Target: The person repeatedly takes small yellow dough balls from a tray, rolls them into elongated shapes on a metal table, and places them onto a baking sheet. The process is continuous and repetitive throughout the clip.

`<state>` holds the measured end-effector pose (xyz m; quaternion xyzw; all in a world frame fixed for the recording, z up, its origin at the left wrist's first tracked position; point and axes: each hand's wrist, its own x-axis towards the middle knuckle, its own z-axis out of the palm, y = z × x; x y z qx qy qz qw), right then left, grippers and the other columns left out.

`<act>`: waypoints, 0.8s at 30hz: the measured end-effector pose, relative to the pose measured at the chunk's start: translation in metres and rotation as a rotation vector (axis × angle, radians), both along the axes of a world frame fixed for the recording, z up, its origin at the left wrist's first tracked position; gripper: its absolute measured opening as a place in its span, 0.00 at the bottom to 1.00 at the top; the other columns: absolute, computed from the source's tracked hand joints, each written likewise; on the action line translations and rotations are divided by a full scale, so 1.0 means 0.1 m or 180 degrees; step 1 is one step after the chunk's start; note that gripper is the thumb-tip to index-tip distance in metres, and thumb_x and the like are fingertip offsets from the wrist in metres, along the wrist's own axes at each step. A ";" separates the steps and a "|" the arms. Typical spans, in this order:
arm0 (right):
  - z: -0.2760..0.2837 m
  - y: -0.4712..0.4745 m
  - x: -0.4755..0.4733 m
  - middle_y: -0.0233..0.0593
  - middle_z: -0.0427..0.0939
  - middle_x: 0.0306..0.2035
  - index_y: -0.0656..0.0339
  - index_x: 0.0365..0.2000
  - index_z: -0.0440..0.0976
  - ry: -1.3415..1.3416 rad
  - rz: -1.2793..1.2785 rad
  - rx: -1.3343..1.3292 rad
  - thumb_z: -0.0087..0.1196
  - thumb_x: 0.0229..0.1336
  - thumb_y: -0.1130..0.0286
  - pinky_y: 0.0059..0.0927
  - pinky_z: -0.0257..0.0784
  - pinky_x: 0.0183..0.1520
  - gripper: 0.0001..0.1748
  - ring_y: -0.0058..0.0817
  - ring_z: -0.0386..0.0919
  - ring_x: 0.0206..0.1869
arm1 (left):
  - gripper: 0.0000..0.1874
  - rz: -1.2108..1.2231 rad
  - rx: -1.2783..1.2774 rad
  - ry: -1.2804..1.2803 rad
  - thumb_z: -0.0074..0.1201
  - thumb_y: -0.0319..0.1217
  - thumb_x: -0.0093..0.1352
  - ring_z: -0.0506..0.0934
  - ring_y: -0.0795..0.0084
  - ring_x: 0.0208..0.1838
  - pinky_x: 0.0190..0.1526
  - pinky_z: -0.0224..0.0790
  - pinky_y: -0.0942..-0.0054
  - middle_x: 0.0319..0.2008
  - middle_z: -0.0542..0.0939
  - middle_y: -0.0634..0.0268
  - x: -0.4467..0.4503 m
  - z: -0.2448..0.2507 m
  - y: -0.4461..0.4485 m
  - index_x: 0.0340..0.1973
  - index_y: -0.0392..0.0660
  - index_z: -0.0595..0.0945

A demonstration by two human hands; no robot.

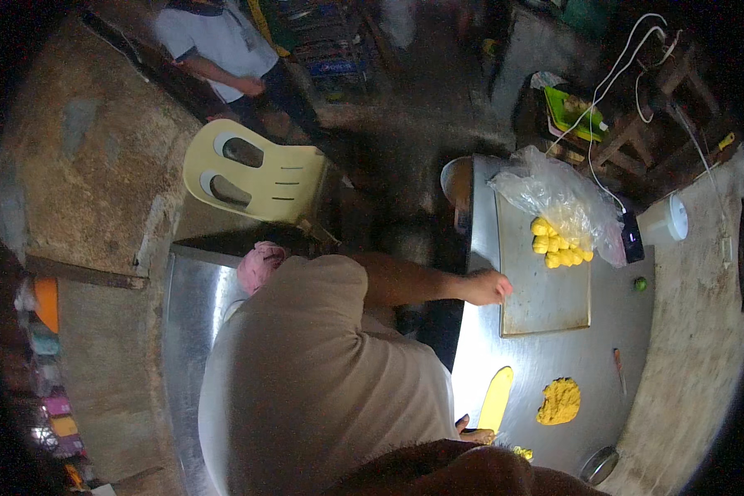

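My left arm reaches over the metal table. My left hand, fingers curled, hovers at the near edge of a metal tray; whether it holds anything is unclear. Several yellow dough-like balls sit on the tray, partly under a clear plastic bag. My right hand, partly hidden, is at one end of a long, flat yellow strip that looks like dough. Beyond the strip lies a rough, flattened yellow mass. Small yellow pieces are near that hand.
A knife-like tool, a small green fruit, a round metal container and a dark device with a cable lie toward the wall. A cream plastic chair stands at my left rear. Another person is farther off.
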<state>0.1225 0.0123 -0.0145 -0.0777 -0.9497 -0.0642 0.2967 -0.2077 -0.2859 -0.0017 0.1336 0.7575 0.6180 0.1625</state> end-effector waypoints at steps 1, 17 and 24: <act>-0.08 -0.02 0.03 0.76 0.73 0.53 0.86 0.58 0.65 -0.0028 -0.0161 -0.0168 0.55 0.66 0.35 0.71 0.68 0.60 0.53 0.73 0.73 0.55 | 0.20 0.0126 -0.0041 -0.0119 0.62 0.27 0.68 0.86 0.65 0.48 0.52 0.80 0.64 0.46 0.88 0.56 0.05 0.04 -0.06 0.56 0.37 0.83; 0.27 0.26 0.32 0.80 0.50 0.76 0.85 0.74 0.47 -0.2099 -0.0493 -0.1213 0.38 0.73 0.32 0.65 0.39 0.82 0.59 0.72 0.46 0.80 | 0.15 0.0459 0.0252 -0.0217 0.63 0.27 0.71 0.85 0.71 0.46 0.50 0.79 0.68 0.44 0.88 0.58 0.54 -0.06 0.06 0.53 0.38 0.85; 0.21 -0.80 -1.10 0.74 0.51 0.78 0.82 0.74 0.51 -0.1685 0.0132 -0.2035 0.59 0.63 0.35 0.54 0.37 0.84 0.63 0.62 0.45 0.82 | 0.16 0.0018 0.0025 -0.0215 0.60 0.27 0.74 0.82 0.73 0.43 0.48 0.78 0.69 0.44 0.86 0.62 0.72 0.09 0.15 0.56 0.37 0.82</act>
